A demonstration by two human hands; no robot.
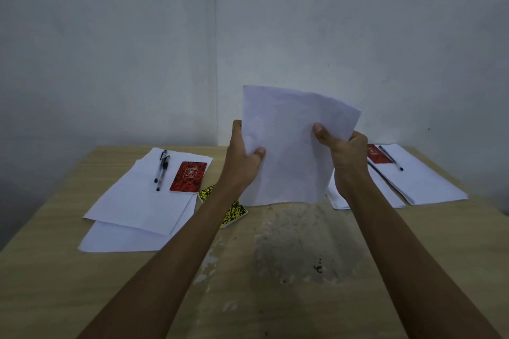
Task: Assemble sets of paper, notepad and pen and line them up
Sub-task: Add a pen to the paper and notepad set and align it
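I hold a white sheet of paper [292, 146] upright above the middle of the table, my left hand [243, 157] gripping its left edge and my right hand [344, 151] its right edge. At the left lie overlapping white sheets [132, 209] with two dark pens [162, 169] and a red notepad [188, 177] on them. A yellow-and-black notepad [234, 213] lies partly hidden under my left forearm. At the right, more white sheets [429, 184] carry a red notepad [378, 155] and a pen [391, 158], partly hidden by my right hand.
The wooden table [275, 297] has a worn grey patch [305, 250] in its middle. It stands in a corner between two pale walls [137, 49]. The table's left edge runs diagonally at the lower left.
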